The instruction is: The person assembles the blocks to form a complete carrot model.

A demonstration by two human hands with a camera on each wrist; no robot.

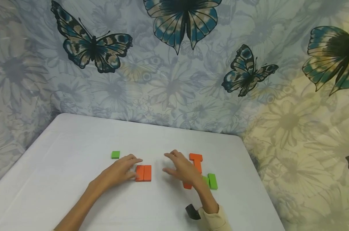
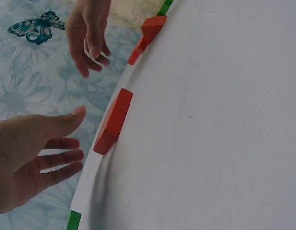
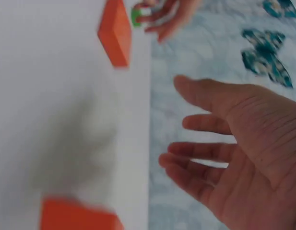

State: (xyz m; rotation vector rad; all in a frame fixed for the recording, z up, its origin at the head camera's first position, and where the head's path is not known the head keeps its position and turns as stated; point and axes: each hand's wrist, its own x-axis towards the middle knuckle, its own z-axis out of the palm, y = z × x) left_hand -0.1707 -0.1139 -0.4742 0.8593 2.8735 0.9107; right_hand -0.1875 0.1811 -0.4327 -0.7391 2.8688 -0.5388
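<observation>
Two orange rectangular blocks [image 1: 143,173] lie side by side, touching, on the white table. Just left of them hovers my left hand [image 1: 118,171], its fingers spread and relaxed with nothing in them. In the left wrist view a gap separates that hand [image 2: 37,155] from the orange blocks [image 2: 113,122]. My right hand [image 1: 184,168] is held above the table between this pair and the pieces on the right. Its fingers are apart and nothing lies between them, as the right wrist view of the hand [image 3: 229,148] shows too.
Right of centre lie an orange T-shaped arrangement [image 1: 196,160] and a green block [image 1: 213,181], with more pieces partly hidden by the right arm. A small green block [image 1: 115,155] sits at the left. Near the right sleeve is a black object [image 1: 192,212]. A butterfly-patterned wall [image 1: 174,89] borders the table.
</observation>
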